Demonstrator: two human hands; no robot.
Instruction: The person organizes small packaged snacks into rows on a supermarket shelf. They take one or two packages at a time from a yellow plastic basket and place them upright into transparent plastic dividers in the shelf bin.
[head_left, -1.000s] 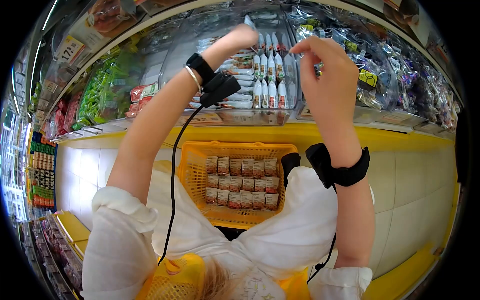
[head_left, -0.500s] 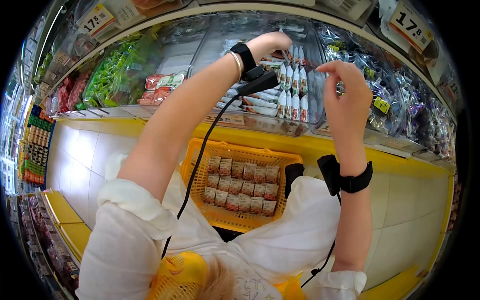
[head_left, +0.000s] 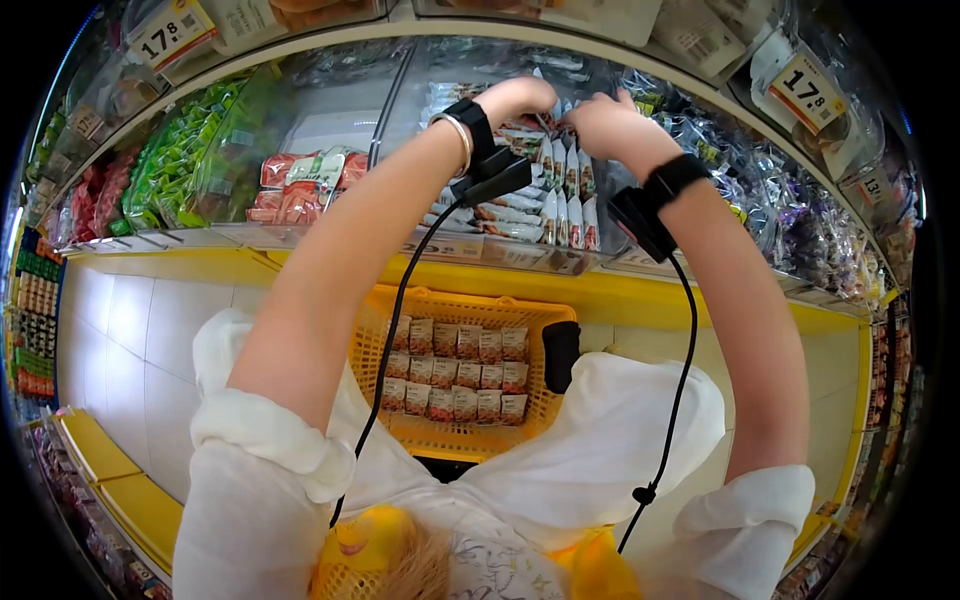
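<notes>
My left hand (head_left: 520, 97) reaches into a clear plastic bin (head_left: 405, 110) of small white snack packets (head_left: 515, 212). Its fingers are curled down onto a packet at the back of an upright row, with the fingertips partly hidden. Close beside it on the right, my right hand (head_left: 615, 128) bends over the same row, fingers drawn together at the packets. What they grip, if anything, is hidden. Upright packets (head_left: 576, 220) stand in rows along the bin's right part, while others lie flat at its left. Both wrists wear black straps with cabled devices.
Below the shelf, a yellow basket (head_left: 425, 300) holds rows of small brown packets (head_left: 440, 372) between my knees. Neighbouring bins contain red-and-white packs (head_left: 312, 185), green packs (head_left: 190, 150) and dark shiny packs (head_left: 800, 225). A shelf with price tags (head_left: 805, 92) overhangs the bins.
My right hand has moved left and forward into the bin, from its right side to the packets by my left hand. My left hand stays at the row; the view has shifted slightly.
</notes>
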